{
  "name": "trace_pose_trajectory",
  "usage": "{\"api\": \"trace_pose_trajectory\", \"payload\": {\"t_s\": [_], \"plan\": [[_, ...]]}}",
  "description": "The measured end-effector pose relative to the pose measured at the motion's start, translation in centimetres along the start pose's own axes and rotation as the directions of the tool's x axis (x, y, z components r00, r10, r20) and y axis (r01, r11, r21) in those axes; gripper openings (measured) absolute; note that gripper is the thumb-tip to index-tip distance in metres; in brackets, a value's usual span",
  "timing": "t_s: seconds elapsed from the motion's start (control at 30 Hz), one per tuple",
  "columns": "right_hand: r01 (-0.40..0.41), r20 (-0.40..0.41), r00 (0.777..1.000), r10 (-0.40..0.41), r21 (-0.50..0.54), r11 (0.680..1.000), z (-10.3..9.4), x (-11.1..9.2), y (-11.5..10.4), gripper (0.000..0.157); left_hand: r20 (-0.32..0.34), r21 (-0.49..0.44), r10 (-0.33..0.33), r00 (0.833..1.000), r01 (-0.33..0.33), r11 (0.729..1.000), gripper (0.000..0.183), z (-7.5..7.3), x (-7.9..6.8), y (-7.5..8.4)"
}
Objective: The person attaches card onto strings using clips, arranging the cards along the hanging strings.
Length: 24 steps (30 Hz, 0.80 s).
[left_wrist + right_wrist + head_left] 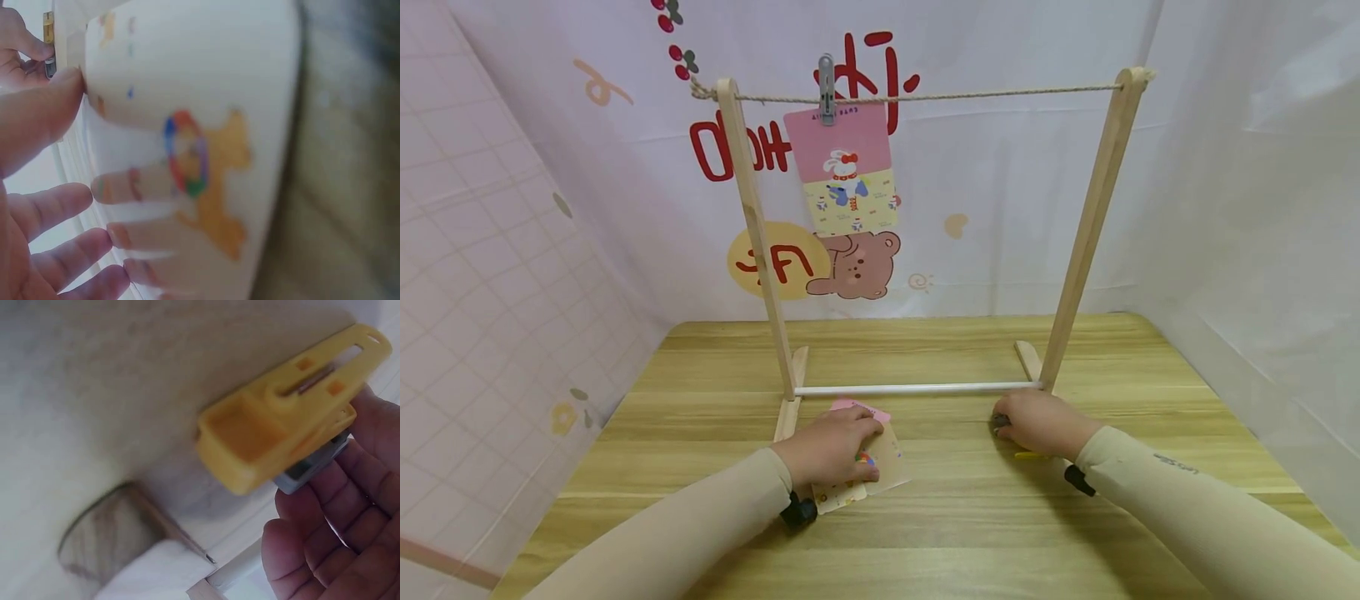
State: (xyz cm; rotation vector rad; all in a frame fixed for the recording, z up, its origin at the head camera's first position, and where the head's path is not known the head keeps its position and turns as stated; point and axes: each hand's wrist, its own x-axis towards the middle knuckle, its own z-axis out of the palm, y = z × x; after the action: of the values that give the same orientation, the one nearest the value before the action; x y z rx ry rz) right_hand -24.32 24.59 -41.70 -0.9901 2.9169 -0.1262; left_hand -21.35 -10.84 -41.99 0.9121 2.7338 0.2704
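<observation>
My left hand (833,446) rests on a card (887,467) lying on the table near the rack's left foot. In the left wrist view its thumb and fingertips touch the card (244,69), printed with an orange animal and a coloured ring. My right hand (1047,423), beside the rack's right foot, has its fingertips on a grey clothespin (1000,421) and seems to pinch it. A yellow clothespin (250,444) is right by the grey clothespin (303,470); whether the fingers hold the yellow one too is unclear.
A wooden rack (1093,217) with a white bottom bar (917,389) stands on the table (940,517). From its rope (1000,94) hangs a pink and yellow card (846,179), held by a grey clothespin (827,87). A printed cloth (1000,167) is behind.
</observation>
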Motion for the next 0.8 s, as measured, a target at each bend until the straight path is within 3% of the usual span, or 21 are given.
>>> {"api": "trace_pose_trajectory", "payload": {"t_s": [0.33, 0.57, 0.8], "plan": [[0.030, -0.028, 0.999, -0.030, -0.020, 0.999, -0.05, 0.15, -0.22, 0.009, -0.024, -0.042, 0.006, 1.000, -0.007, 0.999, 0.063, -0.12, 0.46, -0.10], [0.010, -0.006, 1.000, -0.010, -0.004, 1.000, -0.36, 0.43, -0.66, 0.010, -0.031, -0.046, 0.018, 0.999, -0.019, 0.999, 0.064, -0.17, 0.61, -0.07], [0.000, 0.009, 1.000, 0.000, -0.011, 1.000, -0.35, 0.51, -0.76, 0.009, -0.023, -0.122, -0.033, 0.999, 0.030, 0.992, 0.069, -0.17, 0.96, -0.09]]}}
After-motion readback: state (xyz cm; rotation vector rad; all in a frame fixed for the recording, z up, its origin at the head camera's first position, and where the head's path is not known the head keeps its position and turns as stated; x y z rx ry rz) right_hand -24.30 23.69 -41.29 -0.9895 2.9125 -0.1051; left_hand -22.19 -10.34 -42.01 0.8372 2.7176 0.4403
